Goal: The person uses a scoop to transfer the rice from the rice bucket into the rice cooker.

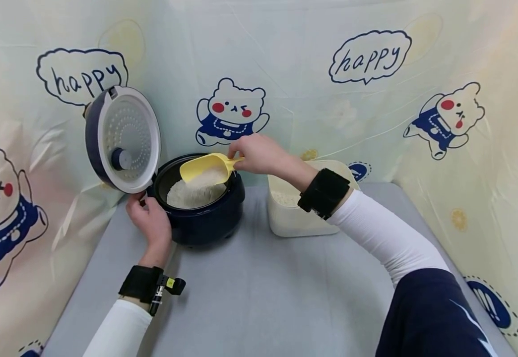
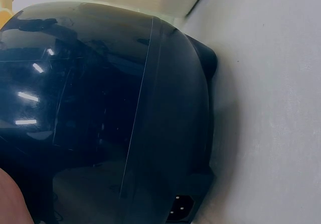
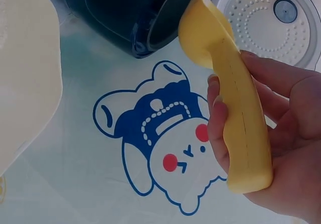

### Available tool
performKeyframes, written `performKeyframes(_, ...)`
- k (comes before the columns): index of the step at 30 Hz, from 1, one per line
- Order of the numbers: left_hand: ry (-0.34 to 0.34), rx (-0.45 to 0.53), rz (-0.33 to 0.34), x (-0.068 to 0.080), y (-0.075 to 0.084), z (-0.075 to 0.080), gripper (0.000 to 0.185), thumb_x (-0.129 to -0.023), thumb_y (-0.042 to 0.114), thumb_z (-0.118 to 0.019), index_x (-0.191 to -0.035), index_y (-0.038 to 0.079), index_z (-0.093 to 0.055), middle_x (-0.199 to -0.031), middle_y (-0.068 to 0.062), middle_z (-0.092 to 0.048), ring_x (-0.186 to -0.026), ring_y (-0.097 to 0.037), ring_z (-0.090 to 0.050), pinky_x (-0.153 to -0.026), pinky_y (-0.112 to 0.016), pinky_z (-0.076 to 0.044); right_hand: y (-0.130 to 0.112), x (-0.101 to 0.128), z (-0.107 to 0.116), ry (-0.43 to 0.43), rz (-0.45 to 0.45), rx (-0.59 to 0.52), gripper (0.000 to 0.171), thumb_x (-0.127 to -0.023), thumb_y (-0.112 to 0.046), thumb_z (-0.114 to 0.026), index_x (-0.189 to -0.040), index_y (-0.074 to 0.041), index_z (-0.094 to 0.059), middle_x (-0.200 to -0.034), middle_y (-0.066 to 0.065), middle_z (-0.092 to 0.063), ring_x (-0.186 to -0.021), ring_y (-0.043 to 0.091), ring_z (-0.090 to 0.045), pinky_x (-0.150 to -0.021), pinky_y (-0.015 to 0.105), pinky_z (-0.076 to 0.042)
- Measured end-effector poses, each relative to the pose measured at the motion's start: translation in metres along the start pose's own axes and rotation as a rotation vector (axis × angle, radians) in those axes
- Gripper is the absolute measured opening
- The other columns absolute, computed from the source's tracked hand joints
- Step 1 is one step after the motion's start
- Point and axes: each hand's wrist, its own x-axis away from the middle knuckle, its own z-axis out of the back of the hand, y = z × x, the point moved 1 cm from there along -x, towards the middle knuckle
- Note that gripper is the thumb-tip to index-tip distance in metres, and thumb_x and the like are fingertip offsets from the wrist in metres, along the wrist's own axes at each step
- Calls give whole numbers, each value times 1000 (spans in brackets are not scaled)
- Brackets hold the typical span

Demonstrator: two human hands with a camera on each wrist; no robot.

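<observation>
My right hand (image 1: pixel 259 154) grips the handle of a yellow scoop (image 3: pixel 243 128), thumb on one side and fingers on the other. The scoop is tilted above the open dark blue rice cooker (image 1: pixel 207 225), with white rice (image 1: pixel 210 176) at its lip. More white rice (image 1: pixel 192 194) lies in the cooker's pot. My left hand (image 1: pixel 151 220) holds the cooker's rear left side by the hinge, below the raised lid (image 1: pixel 129 134); its fingertips are partly hidden. The left wrist view shows mostly the cooker's glossy side (image 2: pixel 95 98) and an edge of the hand (image 2: pixel 11 201).
Right of the cooker stands a cream-coloured bin (image 1: pixel 301 225) with rice inside, partly behind my right forearm. A grey cloth (image 1: pixel 259 297) covers the table. Printed curtains (image 1: pixel 294 64) hang close behind and at both sides. A power socket (image 2: pixel 181 207) sits low on the cooker.
</observation>
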Motion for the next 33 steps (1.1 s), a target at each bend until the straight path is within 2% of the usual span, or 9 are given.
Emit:
performKeyframes(5, 5, 14, -7, -1, 1, -1, 35, -102, 4, -42, -130, -9, -58, -129, -10, -51, -110, -11, -43, -91, -23, -34, -1, -3, -5, 85, 7, 82, 29, -102, -23, -68, -128, -13, -74, -122, 4, -71, -105, 21, -62, -87, 34, -54)
performKeyframes(10, 0, 17, 3, -1, 0, -1, 35, -102, 5, -42, -131, -8, -57, -130, -10, -50, -107, -11, -43, -89, -23, -34, -2, -3, -11, 163, 3, 162, 29, -103, -23, -67, -129, -15, -72, -115, 5, -68, -98, 21, -60, -81, 33, -54)
performKeyframes(14, 1, 16, 5, -1, 0, -1, 35, -103, 5, -42, -132, -7, -56, -131, -10, -50, -107, -10, -43, -88, -22, -34, -3, -3, -15, 209, 25, 216, 29, -104, -23, -66, -130, -13, -71, -112, 7, -65, -97, 23, -58, -80, 33, -53)
performKeyframes(21, 13, 33, 0, 0, 0, -2, 35, -102, 3, -42, -131, -9, -57, -129, -9, -50, -107, -9, -43, -88, -22, -35, 4, -1, -23, 275, 35, 212, 30, -104, -23, -65, -132, -12, -68, -112, 8, -63, -98, 24, -55, -79, 32, -51)
performKeyframes(25, 20, 37, -2, 1, -1, -1, 35, -101, 3, -42, -130, -9, -57, -127, -5, -50, -108, -9, -43, -90, -22, -35, 17, 2, -27, 249, 33, 114, 31, -102, -21, -68, -132, -11, -67, -111, 10, -63, -96, 25, -56, -81, 34, -51)
performKeyframes(30, 20, 32, -11, 0, -2, 0, 35, -101, 3, -42, -131, -10, -57, -128, -7, -50, -109, -9, -44, -90, -22, -35, 45, 11, -31, 181, 7, -157, 28, -100, -19, -68, -126, -6, -69, -109, 12, -68, -93, 26, -58, -80, 34, -49)
performKeyframes(33, 15, 23, -15, -2, -2, 0, 35, -101, 3, -43, -131, -10, -57, -129, -8, -50, -109, -10, -44, -90, -22, -35, 62, 22, -32, 136, -44, -328, 30, -99, -21, -68, -125, -6, -69, -110, 13, -70, -92, 28, -63, -74, 34, -51)
